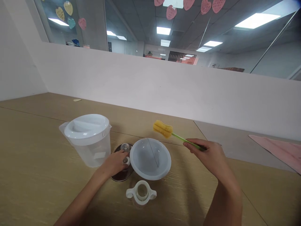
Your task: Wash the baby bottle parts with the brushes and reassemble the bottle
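Note:
My right hand (209,157) grips a sponge bottle brush (163,128) by its green handle, its yellow sponge head raised above the far side of a white bowl (150,159). To the left of the bowl, my left hand (115,164) is over a round metal plate (121,179). Its fingers close around a small white bottle ring (126,160) with a clear middle. A clear dome-shaped cap (125,147) lies just beyond those fingertips. In front of the bowl stands a baby bottle (142,192) with two white handles and an uncovered mouth.
A translucent lidded pitcher (94,153) stands at the left, close to the plate. A pink cloth (279,149) lies at the far right. The table (42,163) meets a white wall (145,81) at the back. A small pale paper piece (77,100) lies near that wall.

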Motion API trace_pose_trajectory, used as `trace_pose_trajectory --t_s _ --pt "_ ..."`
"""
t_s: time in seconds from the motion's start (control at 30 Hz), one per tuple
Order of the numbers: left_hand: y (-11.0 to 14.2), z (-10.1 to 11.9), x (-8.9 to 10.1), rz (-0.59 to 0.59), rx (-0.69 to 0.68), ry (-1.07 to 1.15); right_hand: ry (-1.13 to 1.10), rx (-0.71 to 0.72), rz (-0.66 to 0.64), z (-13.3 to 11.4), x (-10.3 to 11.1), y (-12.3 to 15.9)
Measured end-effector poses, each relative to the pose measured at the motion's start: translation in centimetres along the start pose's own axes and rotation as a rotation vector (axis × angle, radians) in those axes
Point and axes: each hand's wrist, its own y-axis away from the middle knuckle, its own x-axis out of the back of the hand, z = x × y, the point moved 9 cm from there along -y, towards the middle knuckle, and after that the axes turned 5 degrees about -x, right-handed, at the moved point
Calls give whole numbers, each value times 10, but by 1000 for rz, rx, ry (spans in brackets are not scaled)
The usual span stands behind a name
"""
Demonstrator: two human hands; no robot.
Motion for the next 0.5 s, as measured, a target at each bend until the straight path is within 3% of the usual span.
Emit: trace_pose_trajectory --t_s 0.1,0.27,0.37,0.5 --pt "-3 0 -12 -21 -7 -17 12 5 6 -1 0 -1" --pt "6 -2 -11 14 17 21 28 11 9 -6 -3 -2" --pt "12 1 4 83 6 -22 23 16 -4 -6 -4 -2" --pt "8 23 41 188 -68 -154 20 21 3 -4 -1 -1"
